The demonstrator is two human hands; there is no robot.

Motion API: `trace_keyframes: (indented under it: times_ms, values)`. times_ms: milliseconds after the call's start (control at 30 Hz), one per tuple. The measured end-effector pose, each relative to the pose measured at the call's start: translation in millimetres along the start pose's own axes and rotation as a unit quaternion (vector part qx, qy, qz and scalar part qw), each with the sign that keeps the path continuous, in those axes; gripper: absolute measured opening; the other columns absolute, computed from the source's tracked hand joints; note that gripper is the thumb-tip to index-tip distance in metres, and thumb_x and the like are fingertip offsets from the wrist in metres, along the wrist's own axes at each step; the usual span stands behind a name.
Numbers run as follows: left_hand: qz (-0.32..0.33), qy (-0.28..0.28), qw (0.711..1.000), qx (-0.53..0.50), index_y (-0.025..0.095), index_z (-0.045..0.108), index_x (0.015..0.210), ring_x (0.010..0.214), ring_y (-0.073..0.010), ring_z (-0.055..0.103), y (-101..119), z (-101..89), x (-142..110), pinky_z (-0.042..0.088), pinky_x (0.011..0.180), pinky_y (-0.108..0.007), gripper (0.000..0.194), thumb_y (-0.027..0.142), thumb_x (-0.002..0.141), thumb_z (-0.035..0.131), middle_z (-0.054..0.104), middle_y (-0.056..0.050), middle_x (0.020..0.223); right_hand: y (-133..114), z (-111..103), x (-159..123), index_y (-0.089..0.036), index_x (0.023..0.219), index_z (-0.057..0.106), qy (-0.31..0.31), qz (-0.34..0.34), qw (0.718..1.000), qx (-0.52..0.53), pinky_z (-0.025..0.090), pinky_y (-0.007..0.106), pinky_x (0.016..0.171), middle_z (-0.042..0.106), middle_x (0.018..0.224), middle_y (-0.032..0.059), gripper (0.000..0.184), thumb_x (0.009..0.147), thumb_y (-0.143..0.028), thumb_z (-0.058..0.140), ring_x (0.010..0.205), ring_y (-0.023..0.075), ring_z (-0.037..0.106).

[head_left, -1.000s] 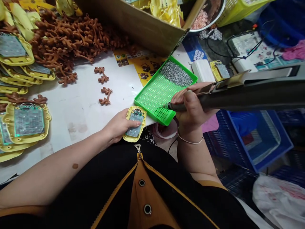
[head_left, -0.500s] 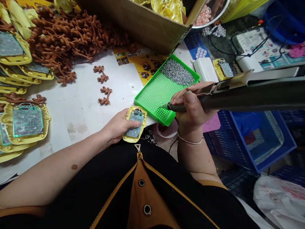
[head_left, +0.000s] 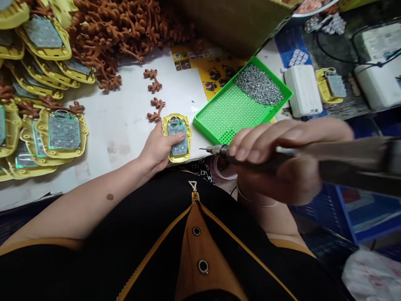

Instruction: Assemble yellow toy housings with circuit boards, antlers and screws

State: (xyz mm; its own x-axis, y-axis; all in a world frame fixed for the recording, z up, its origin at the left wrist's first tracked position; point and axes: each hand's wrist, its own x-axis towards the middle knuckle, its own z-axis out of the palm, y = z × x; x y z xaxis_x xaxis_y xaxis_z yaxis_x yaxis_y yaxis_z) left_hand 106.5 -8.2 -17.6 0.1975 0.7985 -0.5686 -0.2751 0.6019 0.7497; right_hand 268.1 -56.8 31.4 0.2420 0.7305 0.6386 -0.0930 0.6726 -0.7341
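My left hand [head_left: 161, 144] grips a yellow plastic shell [head_left: 177, 158] at the table's front edge, its thumb lying on the grey-covered circuit board [head_left: 178, 140] inside. Wrapped around a dark power screwdriver [head_left: 250, 161] is my right hand [head_left: 278, 154], partly blurred. The screwdriver's thin bit points left toward the shell, apart from it. Behind the bit lies a green perforated tray [head_left: 216, 110] with a heap of small silver screws [head_left: 258, 85] in its far end. Two brown antler-shaped pieces [head_left: 156, 109] rest just beyond the shell.
Stacked yellow shells with boards [head_left: 64, 129] fill the left side, beside a pile of brown antler pieces [head_left: 125, 29]. A cardboard box [head_left: 225, 25] stands at the back. To the right are a white box [head_left: 303, 90], another yellow shell [head_left: 328, 85] and blue crates [head_left: 360, 209] lower down.
My right hand has lifted the screwdriver off the tray's perforated end and brought it nearer the camera, bit toward the shell. The left hand still holds the shell. The view has shifted.
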Motion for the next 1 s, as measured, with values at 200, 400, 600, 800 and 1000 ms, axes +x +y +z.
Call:
trace_keyframes:
  times_ms: [200,400,600,800,1000]
  values:
    - [0.010,-0.020,1.000,-0.009,0.016,0.054,0.099,0.089,-0.0233,0.069,-1,-0.3,1,0.058,0.087,-0.045,0.040,0.003,0.066,0.071,0.067,-0.003,0.087,20,8,-18,-0.030,0.097,0.067,-0.070,0.038,0.996,0.030,0.053,0.026,0.042,0.058,0.062,-0.0074,0.015,0.083,-0.034,0.070,0.045,0.0111,0.058]
    - [0.005,-0.017,1.000,-0.010,0.017,0.053,0.099,0.088,-0.0220,0.068,-2,-1.2,1,0.058,0.090,-0.046,0.042,0.004,0.065,0.074,0.067,-0.002,0.087,27,10,-19,-0.030,0.092,0.062,-0.060,0.032,0.998,-0.005,0.048,0.025,0.040,0.055,0.059,-0.0087,0.017,0.084,-0.042,0.072,0.040,0.0096,0.050]
    - [-0.004,-0.028,0.999,-0.023,0.015,0.055,0.099,0.088,-0.0250,0.068,-2,-1.1,4,0.057,0.089,-0.050,0.040,0.001,0.065,0.072,0.067,-0.004,0.087,22,14,-15,-0.027,0.090,0.062,-0.058,0.032,0.997,0.038,0.052,0.026,0.045,0.052,0.060,-0.0083,0.013,0.085,-0.034,0.071,0.043,0.0089,0.050]
    - [-0.005,-0.020,0.999,-0.040,0.014,0.055,0.097,0.087,-0.0268,0.069,-3,-1.6,6,0.057,0.087,-0.052,0.040,0.001,0.064,0.072,0.069,-0.006,0.087,12,15,-17,-0.027,0.093,0.064,-0.041,0.075,0.996,0.039,0.054,0.026,0.052,0.054,0.062,-0.0072,0.011,0.087,-0.032,0.071,0.053,0.0107,0.061]
    - [-0.003,-0.027,0.999,-0.043,0.015,0.056,0.097,0.090,-0.0279,0.070,-4,-2.2,7,0.057,0.089,-0.054,0.040,0.001,0.063,0.073,0.069,-0.005,0.084,9,14,-18,-0.028,0.094,0.066,-0.043,0.087,0.995,0.032,0.054,0.027,0.052,0.055,0.063,-0.0067,0.010,0.087,-0.033,0.071,0.053,0.0111,0.061]
